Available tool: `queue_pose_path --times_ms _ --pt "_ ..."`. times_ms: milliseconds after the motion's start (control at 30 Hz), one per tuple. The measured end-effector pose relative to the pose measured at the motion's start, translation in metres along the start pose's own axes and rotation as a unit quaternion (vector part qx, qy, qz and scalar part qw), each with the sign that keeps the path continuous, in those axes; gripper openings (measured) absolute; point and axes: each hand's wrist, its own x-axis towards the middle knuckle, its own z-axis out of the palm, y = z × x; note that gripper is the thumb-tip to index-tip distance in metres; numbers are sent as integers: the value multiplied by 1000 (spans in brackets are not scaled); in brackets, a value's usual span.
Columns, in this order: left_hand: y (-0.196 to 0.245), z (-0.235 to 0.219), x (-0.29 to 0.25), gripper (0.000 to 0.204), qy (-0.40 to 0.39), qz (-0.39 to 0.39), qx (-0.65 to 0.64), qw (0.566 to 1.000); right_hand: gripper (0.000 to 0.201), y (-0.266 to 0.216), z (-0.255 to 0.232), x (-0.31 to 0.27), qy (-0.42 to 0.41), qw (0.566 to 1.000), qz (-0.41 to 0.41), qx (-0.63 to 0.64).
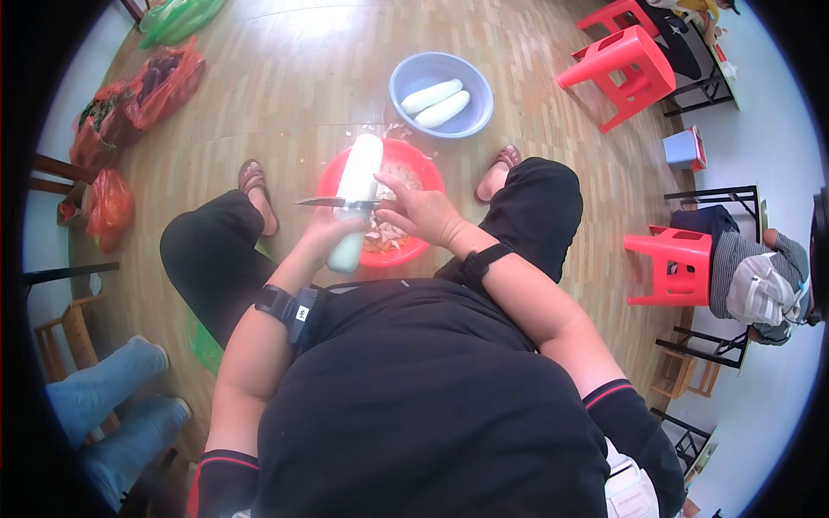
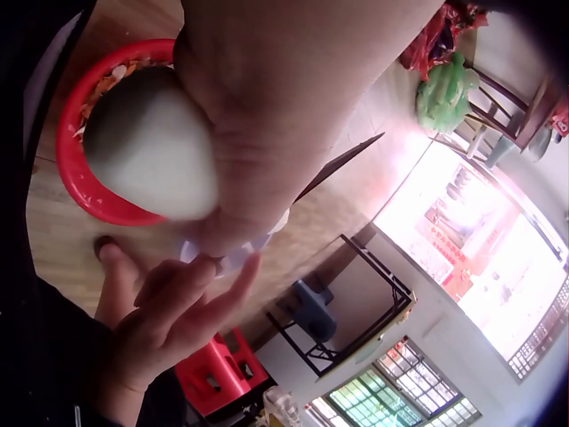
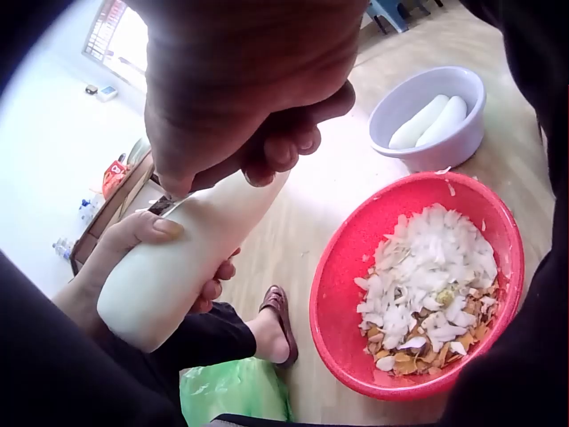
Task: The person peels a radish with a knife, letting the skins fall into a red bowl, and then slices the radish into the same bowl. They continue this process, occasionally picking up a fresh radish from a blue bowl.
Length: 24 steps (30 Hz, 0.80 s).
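My left hand (image 1: 331,229) grips a peeled white radish (image 1: 361,168) round its lower part, thumb lying along it in the right wrist view. Across the radish lies a knife (image 1: 318,202), its blade sticking out to the left. My right hand (image 1: 423,214) is at the knife's other end with several fingers curled, the handle mostly hidden behind them. Under both hands stands a red basin (image 3: 342,298) with white peelings (image 3: 427,258) and orange-brown peel (image 3: 418,360) in it.
A pale blue basin (image 1: 399,104) with two peeled radishes (image 1: 443,110) stands ahead. Bags (image 1: 110,207) lie at left, and red stools (image 1: 626,69) stand at right. Another person's legs (image 1: 112,380) show at lower left. Peel scraps lie on the floor.
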Motion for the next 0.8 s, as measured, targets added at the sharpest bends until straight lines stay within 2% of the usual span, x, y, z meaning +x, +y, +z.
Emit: queue_pose_path --times_ms 133,200,267,433,500,600,700,733,800 --pt "-10 -1 4 44 -3 -3 -14 1000 60 9 5 2 55 998 -24 -27" --pt "-10 0 4 47 1 -9 -25 1000 59 11 -1 2 63 994 81 -37" --pt "-2 0 1 52 -20 -46 -41 998 59 14 -3 3 71 995 67 -35" --pt "2 2 -2 49 -25 -33 -48 998 60 22 3 2 102 993 18 -47" --pt "3 1 -3 49 -30 -29 -47 998 61 29 3 6 105 986 101 -78" --pt "4 0 -3 55 -53 -24 -8 998 62 38 -10 5 130 980 134 -75" --pt "0 2 -4 53 -53 -19 -8 998 62 28 -6 1 128 986 100 -46" --pt "-2 1 -4 47 -52 -7 -15 999 56 22 -3 2 135 983 98 -74" --pt "-15 -1 5 42 -57 17 -35 998 58 14 -1 1 99 990 96 23"
